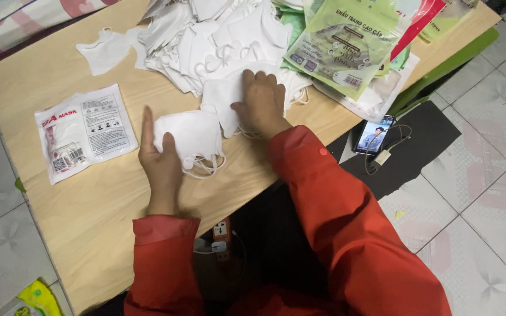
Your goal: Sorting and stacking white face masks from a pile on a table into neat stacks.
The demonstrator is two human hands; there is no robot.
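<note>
My left hand (158, 157) rests on the wooden table (89, 199), its fingers pressing the left edge of a small stack of white face masks (191, 137) with ear loops hanging off the near side. My right hand (262, 102) lies flat on another white mask (221, 96) at the foot of a big loose pile of white masks (206, 35). Both sleeves are red. A sealed white mask packet (83, 131) lies flat to the left of my left hand.
Green printed packets (346, 44) are heaped at the table's far right. A single mask (103, 50) lies apart at the far left. On the tiled floor to the right a phone (373, 136) sits on a dark mat, with a cable. A power strip (222, 231) is below the table edge.
</note>
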